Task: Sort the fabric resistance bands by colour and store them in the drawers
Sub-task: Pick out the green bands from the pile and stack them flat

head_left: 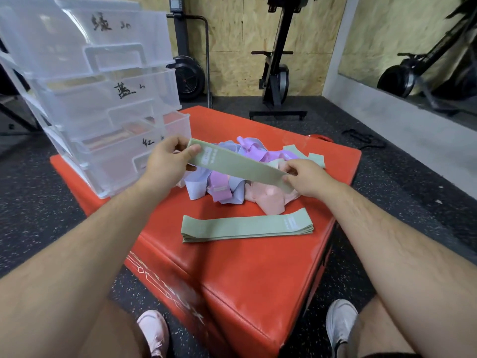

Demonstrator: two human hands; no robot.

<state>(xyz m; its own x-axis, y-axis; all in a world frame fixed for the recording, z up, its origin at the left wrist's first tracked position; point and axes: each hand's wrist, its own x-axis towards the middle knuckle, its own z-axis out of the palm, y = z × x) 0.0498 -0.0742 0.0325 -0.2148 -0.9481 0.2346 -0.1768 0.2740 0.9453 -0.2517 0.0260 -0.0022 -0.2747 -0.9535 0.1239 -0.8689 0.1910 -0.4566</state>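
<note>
A sage-green fabric band (237,167) is stretched flat between my hands above the pile. My left hand (165,157) pinches its left end and my right hand (307,177) pinches its right end. Under it lies a mixed heap of bands (227,188) in purple, lilac-blue, pink and green. Nearer to me a neat stack of green bands (245,227) lies flat on the red padded box (232,275). The clear plastic drawer unit (103,104) stands on the box's left corner, its drawers pulled out and marked with handwritten labels.
Black speckled rubber floor surrounds the box. An exercise machine (277,73) stands against the chipboard wall behind, a fan-wheel machine (188,73) behind the drawers. A black strap (364,139) lies on the floor to the right. My shoes (340,324) are at the box's near side.
</note>
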